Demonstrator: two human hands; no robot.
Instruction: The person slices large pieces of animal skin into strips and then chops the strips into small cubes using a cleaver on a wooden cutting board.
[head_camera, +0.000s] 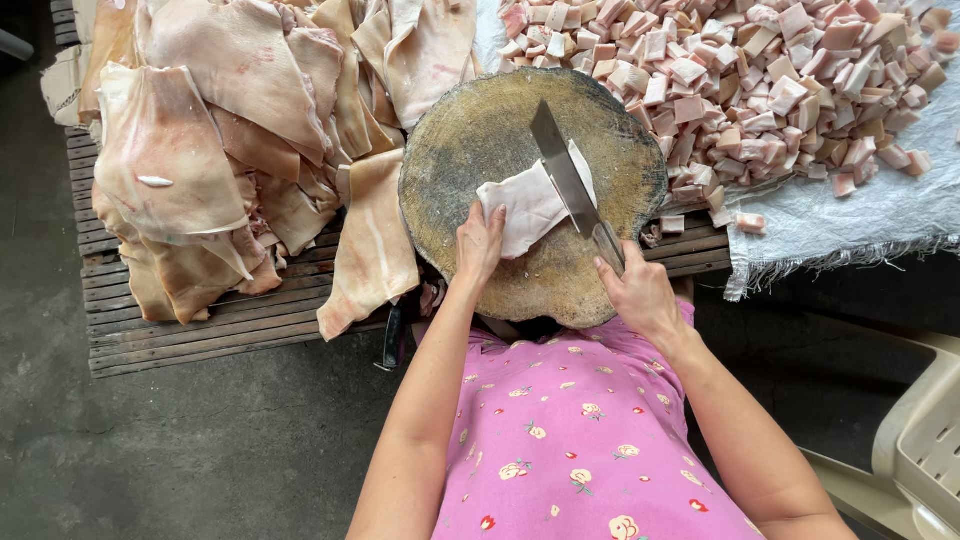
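Observation:
A pale slab of pork skin (525, 205) lies on a round wooden chopping block (470, 135). My left hand (480, 245) presses down on the slab's near left edge. My right hand (640, 292) grips the handle of a long cleaver (562, 165), whose blade lies across the slab's right side, pointing away from me. The block rests on a low slatted wooden platform (200, 325).
A large heap of uncut pork skin sheets (220, 120) is piled on the platform at left. Several small pork cubes (760, 80) lie on a white woven sheet (850, 225) at right. A second knife's dark handle (393, 340) hangs at the platform's front edge. A beige plastic chair (920, 440) stands at lower right.

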